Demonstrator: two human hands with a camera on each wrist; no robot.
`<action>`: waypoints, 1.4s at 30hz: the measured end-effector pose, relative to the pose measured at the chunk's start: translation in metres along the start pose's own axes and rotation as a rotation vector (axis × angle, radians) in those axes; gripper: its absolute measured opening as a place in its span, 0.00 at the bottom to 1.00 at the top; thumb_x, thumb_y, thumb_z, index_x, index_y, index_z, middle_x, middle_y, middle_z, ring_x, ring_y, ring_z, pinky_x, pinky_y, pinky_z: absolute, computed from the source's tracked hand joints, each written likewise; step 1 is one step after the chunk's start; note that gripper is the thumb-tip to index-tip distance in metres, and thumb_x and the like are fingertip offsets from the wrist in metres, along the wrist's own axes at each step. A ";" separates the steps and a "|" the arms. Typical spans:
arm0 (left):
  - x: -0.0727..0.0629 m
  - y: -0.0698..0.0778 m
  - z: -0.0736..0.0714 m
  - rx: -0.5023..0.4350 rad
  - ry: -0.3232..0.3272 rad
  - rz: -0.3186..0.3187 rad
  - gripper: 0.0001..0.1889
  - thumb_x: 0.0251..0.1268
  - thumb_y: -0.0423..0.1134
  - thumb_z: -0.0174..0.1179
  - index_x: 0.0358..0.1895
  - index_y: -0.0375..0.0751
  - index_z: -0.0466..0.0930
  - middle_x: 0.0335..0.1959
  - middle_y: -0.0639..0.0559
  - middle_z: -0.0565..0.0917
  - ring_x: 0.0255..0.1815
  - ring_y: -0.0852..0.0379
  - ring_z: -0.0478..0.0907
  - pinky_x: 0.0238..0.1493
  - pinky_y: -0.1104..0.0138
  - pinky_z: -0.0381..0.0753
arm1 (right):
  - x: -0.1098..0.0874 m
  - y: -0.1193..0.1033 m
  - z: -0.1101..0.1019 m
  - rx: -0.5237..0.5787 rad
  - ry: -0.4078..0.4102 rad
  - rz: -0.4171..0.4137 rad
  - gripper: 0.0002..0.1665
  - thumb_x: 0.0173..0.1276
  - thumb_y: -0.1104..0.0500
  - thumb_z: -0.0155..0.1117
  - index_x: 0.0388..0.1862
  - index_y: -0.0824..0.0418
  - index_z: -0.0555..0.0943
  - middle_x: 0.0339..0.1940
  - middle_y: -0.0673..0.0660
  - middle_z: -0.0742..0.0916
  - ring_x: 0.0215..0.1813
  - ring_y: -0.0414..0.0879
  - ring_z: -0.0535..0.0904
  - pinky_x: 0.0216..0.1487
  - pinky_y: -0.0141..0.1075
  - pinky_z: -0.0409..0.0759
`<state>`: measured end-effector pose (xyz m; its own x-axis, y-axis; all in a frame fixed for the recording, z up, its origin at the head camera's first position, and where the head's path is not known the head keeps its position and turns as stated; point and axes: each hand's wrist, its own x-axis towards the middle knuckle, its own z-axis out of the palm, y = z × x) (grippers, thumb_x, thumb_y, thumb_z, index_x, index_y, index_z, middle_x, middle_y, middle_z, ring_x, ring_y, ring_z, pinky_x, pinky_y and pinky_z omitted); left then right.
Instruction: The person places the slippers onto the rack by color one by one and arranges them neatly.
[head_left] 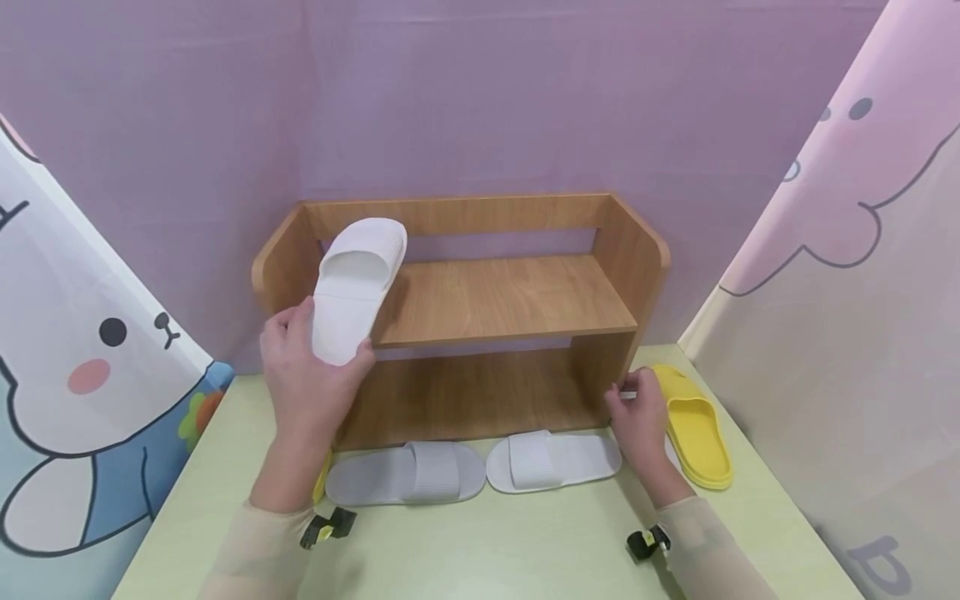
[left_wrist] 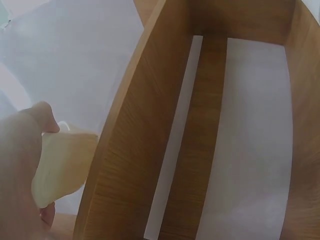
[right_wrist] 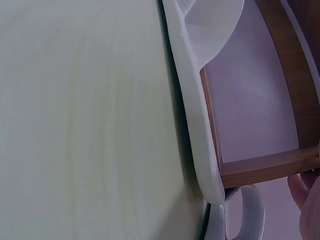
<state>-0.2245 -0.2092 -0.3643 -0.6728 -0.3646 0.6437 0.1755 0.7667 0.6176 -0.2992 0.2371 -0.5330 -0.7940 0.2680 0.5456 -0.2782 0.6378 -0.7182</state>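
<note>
My left hand holds a white slipper by its heel end, thumb on one edge and fingers on the other. The slipper is raised in front of the left side of a wooden two-tier shelf, toe upward; the left wrist view has it beside the side panel. My right hand is at the shelf's lower right front, fingers curled about the edge of its side panel. Under and beside that hand, a white slipper is mostly hidden.
A grey slipper and a white slipper lie along the shelf's front on the pale table. A yellow slipper lies at right; a yellow edge shows behind my left wrist. Printed cloths flank both sides.
</note>
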 end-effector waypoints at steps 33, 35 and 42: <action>0.006 0.009 0.015 0.150 -0.096 -0.115 0.46 0.62 0.57 0.75 0.77 0.30 0.73 0.70 0.32 0.73 0.72 0.34 0.67 0.67 0.36 0.75 | 0.001 0.001 0.000 0.034 -0.029 0.033 0.12 0.73 0.70 0.70 0.46 0.63 0.75 0.44 0.62 0.87 0.43 0.56 0.86 0.36 0.25 0.82; 0.006 0.011 0.016 0.160 -0.112 -0.134 0.47 0.63 0.57 0.74 0.78 0.31 0.72 0.71 0.32 0.73 0.73 0.35 0.66 0.68 0.35 0.75 | 0.001 0.001 0.000 0.036 -0.029 0.033 0.12 0.73 0.70 0.70 0.46 0.63 0.75 0.44 0.62 0.87 0.43 0.56 0.86 0.36 0.25 0.82; 0.007 0.010 0.018 0.204 -0.115 -0.122 0.45 0.65 0.58 0.74 0.74 0.28 0.73 0.69 0.31 0.75 0.71 0.33 0.68 0.68 0.36 0.75 | 0.001 0.000 0.001 0.035 -0.025 0.027 0.12 0.72 0.70 0.70 0.46 0.63 0.75 0.44 0.62 0.86 0.44 0.56 0.86 0.37 0.24 0.81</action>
<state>-0.2404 -0.1941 -0.3621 -0.7596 -0.4070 0.5074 -0.0521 0.8156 0.5762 -0.3004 0.2370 -0.5331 -0.8149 0.2663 0.5149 -0.2745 0.6051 -0.7473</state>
